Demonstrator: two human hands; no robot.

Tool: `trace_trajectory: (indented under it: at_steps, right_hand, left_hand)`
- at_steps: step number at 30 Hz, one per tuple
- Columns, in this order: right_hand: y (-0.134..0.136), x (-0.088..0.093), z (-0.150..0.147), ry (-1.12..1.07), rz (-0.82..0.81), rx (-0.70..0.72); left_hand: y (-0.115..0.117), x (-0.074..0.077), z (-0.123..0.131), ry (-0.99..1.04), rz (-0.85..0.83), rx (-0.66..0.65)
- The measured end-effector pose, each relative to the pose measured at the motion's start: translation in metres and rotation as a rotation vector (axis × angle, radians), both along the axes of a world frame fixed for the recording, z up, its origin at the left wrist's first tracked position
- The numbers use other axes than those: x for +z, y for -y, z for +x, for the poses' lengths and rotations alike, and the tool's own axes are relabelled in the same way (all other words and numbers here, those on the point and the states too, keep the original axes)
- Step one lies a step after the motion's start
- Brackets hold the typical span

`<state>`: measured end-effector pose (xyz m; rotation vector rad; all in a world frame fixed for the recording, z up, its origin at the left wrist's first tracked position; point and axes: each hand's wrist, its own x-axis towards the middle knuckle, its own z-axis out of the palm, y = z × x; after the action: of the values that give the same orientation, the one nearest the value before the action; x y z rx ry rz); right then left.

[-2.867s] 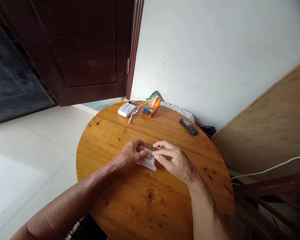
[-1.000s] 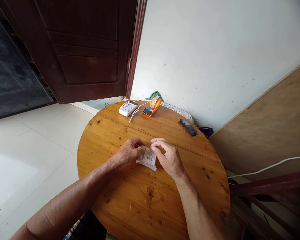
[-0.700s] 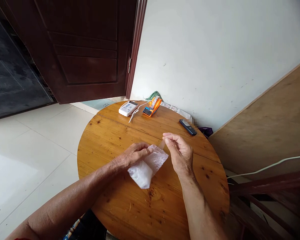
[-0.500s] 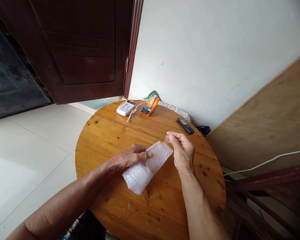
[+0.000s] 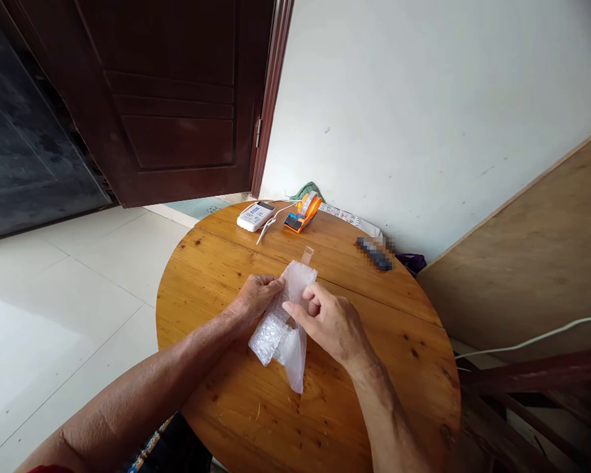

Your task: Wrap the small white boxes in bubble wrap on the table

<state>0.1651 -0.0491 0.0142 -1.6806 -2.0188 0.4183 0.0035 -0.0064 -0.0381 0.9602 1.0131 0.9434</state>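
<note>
A sheet of clear bubble wrap [image 5: 280,328] lies partly unrolled on the round wooden table [image 5: 226,263], with a strip of tape sticking up at its far end. My left hand [image 5: 255,299] grips the wrap's left edge with curled fingers. My right hand [image 5: 328,322] rests on the wrap's right side, its fingers bent and pinching into the folds. What is inside the wrap is hidden.
At the table's far edge lie a white device with a cord [image 5: 255,215], an orange tape dispenser [image 5: 303,211] and a dark remote-like object [image 5: 374,253]. A dark door [image 5: 177,112] stands behind, a white wall to the right, a plywood board [image 5: 536,249] at right.
The small taped packet has been opened out into a loose sheet of bubble wrap. My right hand pulled the tape away to the right, then came back onto the wrap.
</note>
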Motion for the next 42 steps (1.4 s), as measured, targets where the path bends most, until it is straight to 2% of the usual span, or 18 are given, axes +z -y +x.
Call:
trace_trajectory:
  at_steps: [2,5,10,15,18,21,25,27,30,33,35,37,39,42]
  right_hand:
    - [-0.003,-0.005,0.001,0.137,0.027,-0.080]
    - [-0.012,-0.011,0.016,0.178,0.043,-0.153]
    - [-0.025,-0.017,0.040,-0.029,0.016,-0.196]
    - [-0.034,-0.028,0.044,-0.222,-0.009,-0.196]
    - [-0.040,-0.035,0.051,-0.297,-0.049,-0.226]
    - [-0.045,-0.040,0.063,-0.208,-0.107,-0.268]
    - [-0.047,-0.043,0.074,-0.031,-0.157,-0.303]
    - [-0.045,-0.041,0.074,0.042,-0.164,-0.317]
    - [-0.040,-0.034,0.067,0.189,-0.160,-0.373]
    - [-0.033,-0.026,0.060,0.344,-0.146,-0.447]
    - [-0.030,-0.023,0.057,0.378,-0.102,-0.449]
    - [-0.029,-0.023,0.055,0.388,-0.038,-0.417]
    - [-0.028,-0.024,0.055,0.405,0.006,-0.366]
    - [-0.028,-0.027,0.057,0.435,-0.004,-0.264]
  left_hand:
    - [-0.001,-0.001,0.000,-0.002,-0.004,0.000]
    - [-0.003,0.000,-0.002,-0.022,0.001,-0.004]
    - [-0.002,0.008,-0.011,-0.179,0.167,-0.005]
    - [0.004,0.011,-0.015,-0.545,0.444,0.056]
    - [0.002,0.010,-0.018,-0.637,0.437,-0.015]
    - [-0.005,0.009,-0.022,-0.656,0.364,-0.035]
    - [-0.014,0.002,-0.027,-0.626,0.362,0.072]
    - [-0.015,-0.001,-0.027,-0.687,0.395,0.098]
    - [-0.012,0.002,-0.027,-0.854,0.496,0.157]
    - [-0.004,0.010,-0.026,-0.857,0.739,0.251]
    - [0.002,0.015,-0.026,-0.784,0.915,0.172]
    - [0.006,0.017,-0.026,-0.757,0.993,-0.019]
    - [0.008,0.016,-0.026,-0.776,0.951,-0.193]
    - [0.008,0.014,-0.026,-0.777,0.837,-0.302]
